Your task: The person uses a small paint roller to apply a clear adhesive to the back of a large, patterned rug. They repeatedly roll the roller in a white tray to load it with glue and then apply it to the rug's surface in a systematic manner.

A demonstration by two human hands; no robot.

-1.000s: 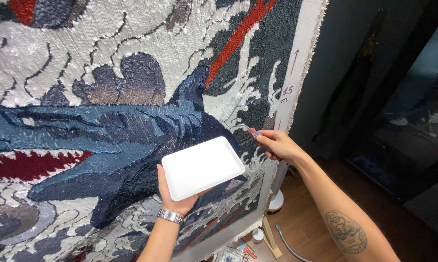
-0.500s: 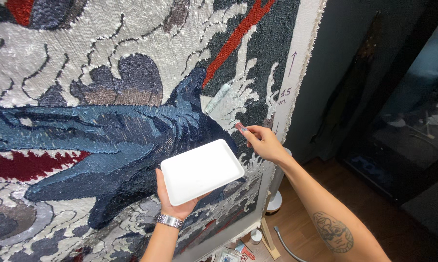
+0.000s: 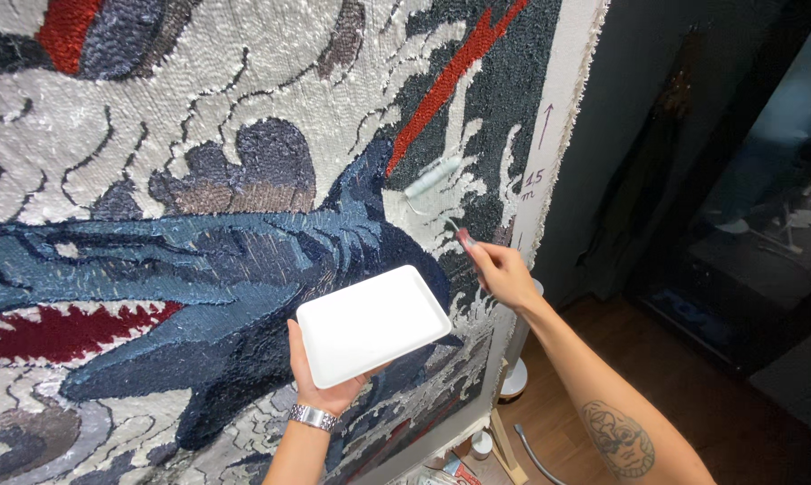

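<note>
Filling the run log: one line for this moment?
left hand: holds white tray | right hand: roller on rug

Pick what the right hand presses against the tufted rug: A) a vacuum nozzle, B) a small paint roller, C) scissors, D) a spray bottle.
B: the right hand grips a thin handle ending in a small pale roller that lies against the rug, while the left hand holds a white tray.

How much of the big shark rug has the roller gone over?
Hard to tell: no wet or coated patch stands out on the rug. In hand: the right hand presses a small roller on the white splashes near the red stripe, while the left hand holds a white tray. What's left cannot be judged.
</note>
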